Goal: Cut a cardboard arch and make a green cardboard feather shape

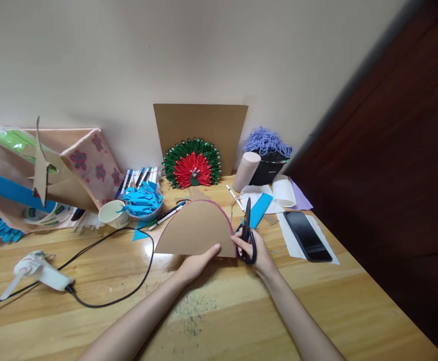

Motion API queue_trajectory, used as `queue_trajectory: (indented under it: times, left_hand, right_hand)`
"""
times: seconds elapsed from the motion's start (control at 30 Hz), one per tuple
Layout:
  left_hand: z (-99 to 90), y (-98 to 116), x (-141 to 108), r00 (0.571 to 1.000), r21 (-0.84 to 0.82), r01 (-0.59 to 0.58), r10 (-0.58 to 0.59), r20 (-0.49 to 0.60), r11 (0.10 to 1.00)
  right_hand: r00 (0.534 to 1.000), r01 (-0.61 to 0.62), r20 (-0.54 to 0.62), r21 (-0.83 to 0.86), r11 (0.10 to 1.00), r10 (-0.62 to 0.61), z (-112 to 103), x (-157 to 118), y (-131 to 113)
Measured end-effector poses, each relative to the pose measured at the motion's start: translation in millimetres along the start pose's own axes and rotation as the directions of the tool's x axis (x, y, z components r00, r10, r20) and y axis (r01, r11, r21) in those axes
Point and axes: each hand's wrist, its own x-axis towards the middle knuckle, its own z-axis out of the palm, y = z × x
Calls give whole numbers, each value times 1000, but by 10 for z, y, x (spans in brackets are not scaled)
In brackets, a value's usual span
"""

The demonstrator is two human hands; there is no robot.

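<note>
A brown cardboard half-circle (pixel 192 228) with a purple line along its curved edge is held over the table. My left hand (pixel 198 261) grips its straight lower edge, thumb on top and the other fingers hidden underneath. At the cardboard's right corner, my right hand (pixel 256 250) holds dark-handled scissors (pixel 246 229), blades pointing up and away from me. The fingertips of that hand are close to the cardboard edge; whether they touch it I cannot tell. Just behind the scissors lies a blue strip (pixel 262 208).
A glue gun (pixel 47 271) with a black cord lies left. Behind stand a paper cup (pixel 113 214), a bowl of blue pieces (pixel 143 200), a red-green peacock craft (pixel 192 165) against a cardboard sheet (pixel 203 120) and a pink cylinder (pixel 247 171). A phone (pixel 307 235) lies right.
</note>
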Motion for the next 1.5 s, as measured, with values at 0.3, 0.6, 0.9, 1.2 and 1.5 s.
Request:
queue_trajectory:
  times: [0.3, 0.6, 0.9, 1.2, 1.5]
  left_hand:
    - [-4, -55, 49, 995, -8, -15, 14, -96, 1000]
    - [-260, 291, -32, 869, 55, -151, 106, 484, 987]
    - [-549, 703, 15, 904, 187, -118, 28, 428, 975]
    - [-441, 677, 114, 971, -391, 0, 93, 218, 920]
    - [31, 437, -60, 951, -337, -284, 307, 17, 898]
  right_hand:
    - [997, -34, 67, -48, 998, 37, 48, -47, -47]
    - [998, -2, -55, -6, 1000, 2, -49, -9, -49]
    - [998, 5, 57, 19, 1000, -6, -92, -54, -148]
    - [979, 49, -206, 249, 967, 3, 73, -58, -35]
    - [997, -65, -25, 292, 954, 76, 252, -168, 1]
